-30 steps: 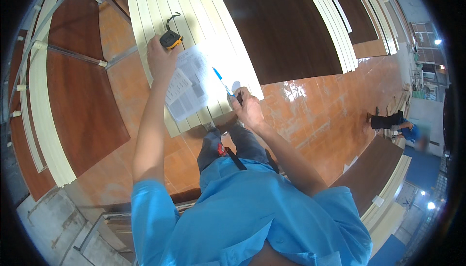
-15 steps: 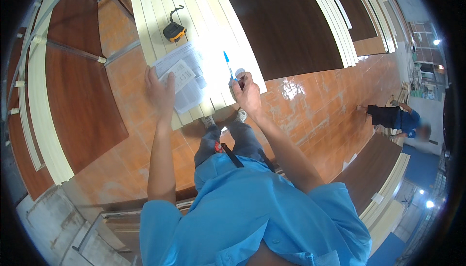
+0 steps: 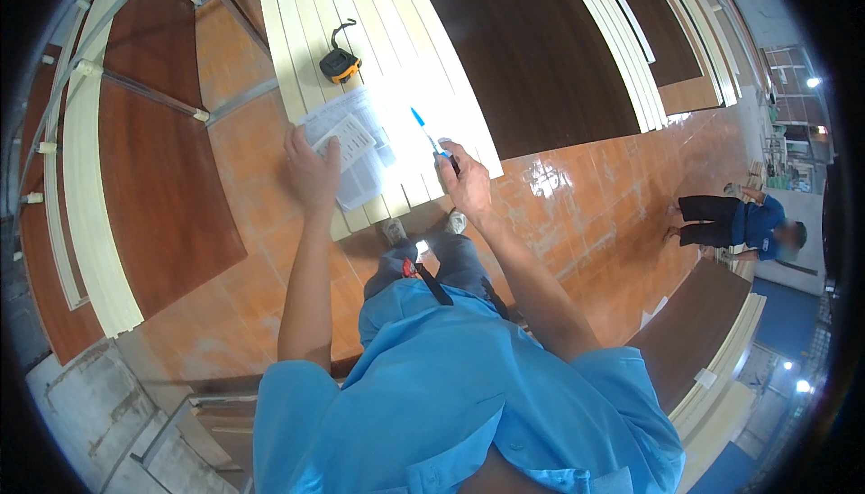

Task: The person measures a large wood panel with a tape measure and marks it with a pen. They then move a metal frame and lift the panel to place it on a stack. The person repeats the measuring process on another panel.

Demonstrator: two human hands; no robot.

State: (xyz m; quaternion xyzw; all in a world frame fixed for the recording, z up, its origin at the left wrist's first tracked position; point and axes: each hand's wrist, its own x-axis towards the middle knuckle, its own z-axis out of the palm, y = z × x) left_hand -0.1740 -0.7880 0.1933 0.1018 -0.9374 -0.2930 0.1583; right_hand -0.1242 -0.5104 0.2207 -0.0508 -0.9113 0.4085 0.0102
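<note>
A stack of long cream boards (image 3: 302, 7) lies in front of me. Near its front end are printed sheets (image 3: 360, 183), with a smaller printed slip (image 3: 348, 144) on top. My left hand (image 3: 313, 169) rests open at their left edge, its thumb over the slip and its fingers spread. My right hand (image 3: 468, 183) is closed on a pen (image 3: 429, 133) with a blue cap end that points away to the left. A dark part shows between those fingers, too small to make out. Beyond the sheets sits a black and orange tape measure (image 3: 341, 65) with a dark strap.
Dark brown panels (image 3: 532, 52) stand stacked to the right. On the left are reddish-brown panels (image 3: 153, 133) and a metal rack frame (image 3: 149, 90). Another person (image 3: 721, 221) stands at far right on the orange tiled floor (image 3: 577, 192). Glare whitens part of the boards.
The view has shifted slightly, so the boards and tape measure appear a little further right. The pen leans more to the left in my right hand. The other person has moved slightly.
</note>
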